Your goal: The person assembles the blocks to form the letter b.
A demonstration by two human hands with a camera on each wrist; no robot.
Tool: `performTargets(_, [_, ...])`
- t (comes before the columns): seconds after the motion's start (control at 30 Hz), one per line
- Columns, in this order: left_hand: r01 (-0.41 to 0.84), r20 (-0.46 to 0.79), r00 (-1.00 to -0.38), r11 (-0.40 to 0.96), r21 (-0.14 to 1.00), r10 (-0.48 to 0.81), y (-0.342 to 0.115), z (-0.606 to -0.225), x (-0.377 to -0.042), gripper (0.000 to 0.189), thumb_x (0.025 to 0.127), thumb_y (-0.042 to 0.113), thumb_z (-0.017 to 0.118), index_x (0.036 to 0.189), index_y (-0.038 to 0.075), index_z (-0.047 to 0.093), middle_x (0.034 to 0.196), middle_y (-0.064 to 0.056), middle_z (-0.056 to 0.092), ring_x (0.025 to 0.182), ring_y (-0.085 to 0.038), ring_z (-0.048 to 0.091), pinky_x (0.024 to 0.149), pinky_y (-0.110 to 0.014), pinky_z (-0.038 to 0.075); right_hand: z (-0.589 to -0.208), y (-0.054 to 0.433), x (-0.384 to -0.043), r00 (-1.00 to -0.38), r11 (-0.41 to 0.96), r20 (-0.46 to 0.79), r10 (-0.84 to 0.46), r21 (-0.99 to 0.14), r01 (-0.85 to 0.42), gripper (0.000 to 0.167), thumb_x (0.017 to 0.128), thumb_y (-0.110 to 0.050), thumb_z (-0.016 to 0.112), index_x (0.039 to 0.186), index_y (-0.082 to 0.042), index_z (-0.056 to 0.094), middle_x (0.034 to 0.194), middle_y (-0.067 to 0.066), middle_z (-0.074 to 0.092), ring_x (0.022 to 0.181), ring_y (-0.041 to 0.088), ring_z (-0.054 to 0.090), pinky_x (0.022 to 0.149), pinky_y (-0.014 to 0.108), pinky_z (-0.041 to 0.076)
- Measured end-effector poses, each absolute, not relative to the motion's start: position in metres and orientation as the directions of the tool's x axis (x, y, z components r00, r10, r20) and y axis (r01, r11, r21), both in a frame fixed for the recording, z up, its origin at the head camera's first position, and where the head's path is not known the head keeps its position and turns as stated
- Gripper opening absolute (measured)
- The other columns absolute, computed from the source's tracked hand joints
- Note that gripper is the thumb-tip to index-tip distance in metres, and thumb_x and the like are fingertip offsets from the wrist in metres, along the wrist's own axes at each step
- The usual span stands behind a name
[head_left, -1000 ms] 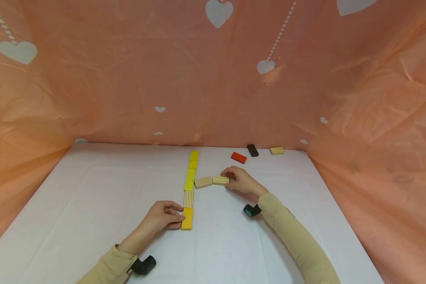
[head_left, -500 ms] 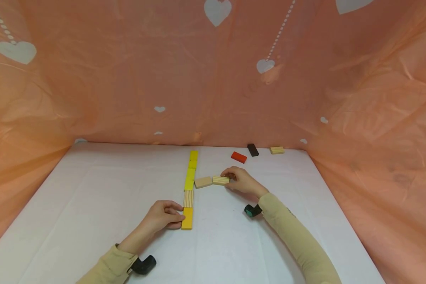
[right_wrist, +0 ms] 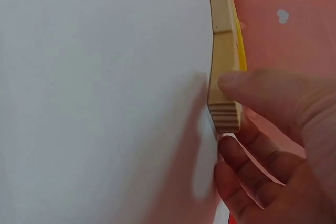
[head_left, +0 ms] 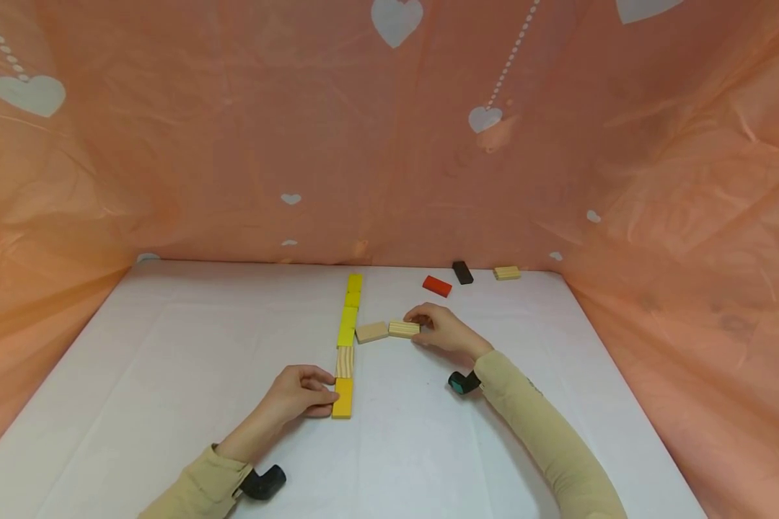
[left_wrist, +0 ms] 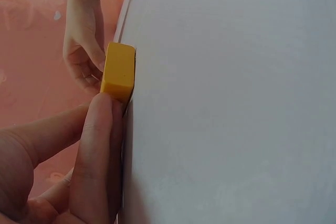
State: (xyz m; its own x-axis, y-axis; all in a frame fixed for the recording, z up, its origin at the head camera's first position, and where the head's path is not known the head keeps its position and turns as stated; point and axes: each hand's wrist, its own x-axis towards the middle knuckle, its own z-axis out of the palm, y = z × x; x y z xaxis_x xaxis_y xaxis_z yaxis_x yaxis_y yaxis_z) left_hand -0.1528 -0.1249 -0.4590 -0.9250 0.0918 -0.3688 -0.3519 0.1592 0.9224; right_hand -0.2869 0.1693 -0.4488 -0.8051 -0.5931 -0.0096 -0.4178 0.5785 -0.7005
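Wooden domino-like blocks lie flat in a row running away from me in the head view. My left hand (head_left: pixel 295 393) is at the row's near end, its fingertips touching the left side of the orange-yellow block (head_left: pixel 342 401). Beyond that come a striped wood block (head_left: pixel 345 362) and several bright yellow blocks (head_left: pixel 347 326). A plain beige block (head_left: pixel 372 332) branches off to the right, slightly angled. At its right end my right hand (head_left: pixel 446 333) pinches a light ridged block (head_left: pixel 405 329). In the right wrist view the thumb (right_wrist: pixel 236 81) presses that block's near side; its far side is hidden.
At the back right of the white-covered table (head_left: pixel 234 324) lie a red block (head_left: pixel 437 286), a black block (head_left: pixel 463 272) and another ridged wood block (head_left: pixel 507 273). An orange curtain (head_left: pixel 337 144) with white hearts encloses the back and sides. Each wrist wears a black camera.
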Motion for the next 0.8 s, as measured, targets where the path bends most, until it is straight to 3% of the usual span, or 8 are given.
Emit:
performTargets(0.43, [-0.318,-0.339,-0.927,0.141,0.938,0.159,-0.129,-0.457,-0.152,0.031,0.078,-0.007,0.074,0.106,-0.012,0.061,0.077,-0.011,0.064,0.066,-0.02,0.066,0.063,-0.035,0.061,-0.431,0.184,-0.296,-0.77,0.511,0.055,-0.635,-0.718,-0.473,0.043,0.083,-0.005,0.074,0.122,-0.001,0.059,0.114,0.012,0.061,0.101,0.025,0.056,0.089,0.041,0.051])
performTargets(0.63, [-0.324,-0.346,-0.926,0.155,0.933,0.149,-0.128,-0.455,-0.151,0.031,0.078,-0.007,0.074,0.105,-0.011,0.061,0.077,-0.011,0.064,0.065,-0.02,0.066,0.063,-0.035,0.061,-0.422,0.19,-0.302,-0.763,0.481,0.098,-0.639,-0.723,-0.496,0.047,0.083,-0.002,0.073,0.126,0.003,0.056,0.119,0.021,0.058,0.106,0.036,0.054,0.093,0.05,0.047])
performTargets(0.8, [-0.328,-0.351,-0.925,0.158,0.931,0.147,-0.128,-0.455,-0.152,0.031,0.078,-0.007,0.074,0.105,-0.011,0.062,0.077,-0.011,0.064,0.065,-0.02,0.066,0.063,-0.034,0.06,-0.416,0.196,-0.307,-0.772,0.479,0.129,-0.623,-0.717,-0.506,0.049,0.083,-0.001,0.073,0.128,0.002,0.054,0.119,0.024,0.057,0.109,0.041,0.052,0.094,0.051,0.045])
